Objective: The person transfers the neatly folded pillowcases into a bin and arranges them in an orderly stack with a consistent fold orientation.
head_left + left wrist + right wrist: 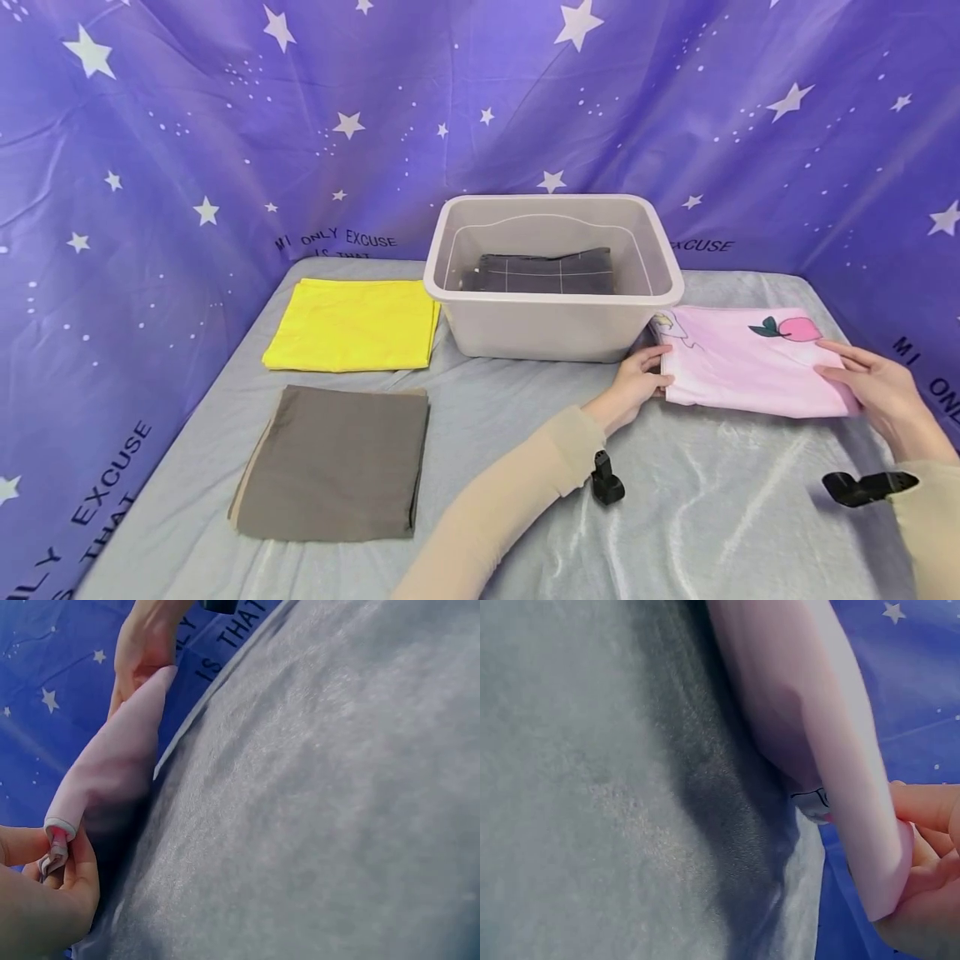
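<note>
A folded pink cloth [738, 358] with a printed peach and green leaves is held up between both hands, at the right of the grey bin. My left hand [633, 385] pinches its left edge, where the left wrist view shows the folded layers [58, 844] between thumb and fingers. On the opposite edge my right hand [877, 387] grips the cloth with the thumb on top. In the right wrist view the cloth's folded end [885, 877] sits in the fingers, and its underside hangs above the bed-like surface, casting a shadow.
A grey plastic bin [555, 325] stands at the back centre with a dark checked cloth [551, 275] inside. Left of it lies a folded yellow cloth [352, 325], and nearer, a folded brown cloth [337, 462]. A purple star-print curtain [480, 100] surrounds the grey plush surface [525, 433].
</note>
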A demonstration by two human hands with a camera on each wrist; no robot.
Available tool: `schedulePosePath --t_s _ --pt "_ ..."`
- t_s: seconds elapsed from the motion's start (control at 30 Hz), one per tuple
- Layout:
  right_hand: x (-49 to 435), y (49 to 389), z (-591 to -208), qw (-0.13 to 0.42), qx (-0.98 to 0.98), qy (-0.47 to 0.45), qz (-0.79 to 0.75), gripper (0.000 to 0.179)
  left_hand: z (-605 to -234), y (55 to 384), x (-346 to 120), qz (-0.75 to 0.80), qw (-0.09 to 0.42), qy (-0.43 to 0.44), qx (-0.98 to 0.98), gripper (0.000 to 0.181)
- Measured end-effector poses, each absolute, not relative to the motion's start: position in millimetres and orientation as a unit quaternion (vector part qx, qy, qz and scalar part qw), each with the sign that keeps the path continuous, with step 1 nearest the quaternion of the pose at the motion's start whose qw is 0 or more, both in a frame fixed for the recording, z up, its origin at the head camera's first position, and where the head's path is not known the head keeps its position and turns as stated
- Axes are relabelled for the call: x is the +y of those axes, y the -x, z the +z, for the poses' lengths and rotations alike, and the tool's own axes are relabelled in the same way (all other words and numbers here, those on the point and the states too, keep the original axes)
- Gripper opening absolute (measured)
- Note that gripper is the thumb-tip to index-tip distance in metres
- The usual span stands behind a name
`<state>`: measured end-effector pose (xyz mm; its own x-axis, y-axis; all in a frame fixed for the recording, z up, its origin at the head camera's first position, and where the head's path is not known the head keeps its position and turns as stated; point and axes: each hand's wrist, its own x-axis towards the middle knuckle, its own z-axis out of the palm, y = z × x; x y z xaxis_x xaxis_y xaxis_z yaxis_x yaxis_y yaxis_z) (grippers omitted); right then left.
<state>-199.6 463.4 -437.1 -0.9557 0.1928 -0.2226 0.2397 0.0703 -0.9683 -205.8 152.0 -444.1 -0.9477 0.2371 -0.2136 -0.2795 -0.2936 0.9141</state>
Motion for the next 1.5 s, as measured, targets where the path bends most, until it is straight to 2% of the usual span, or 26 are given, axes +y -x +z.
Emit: schedulePosePath --t_s 0.13,0.33,0.5,0.97,1.5 --pt "466.5 194.4 -437.3 0.018 0.707 -0.146 -0.692 0.040 -441.7 200.3 147.4 0.807 0.180 0.011 0.562 0.043" --pt "437.0 168.2 -406.5 0.010 0.689 -0.117 -0.715 0.033 -436.5 190.3 141.4 0.809 0.189 0.007 0.556 0.044" --pt "424.1 153.0 -390.6 0.007 0.685 -0.099 -0.721 0.034 -429.6 179.3 134.5 0.809 0.199 0.004 0.552 0.045" --pt "420.5 134.1 -379.8 0.031 0.655 -0.007 -0.755 0.041 -416.6 156.1 112.3 0.825 0.229 0.002 0.516 0.044" --pt "396.1 116.1 -362.8 0.060 0.641 0.010 -0.766 0.045 -408.2 139.8 88.7 0.826 0.222 0.011 0.518 0.033"
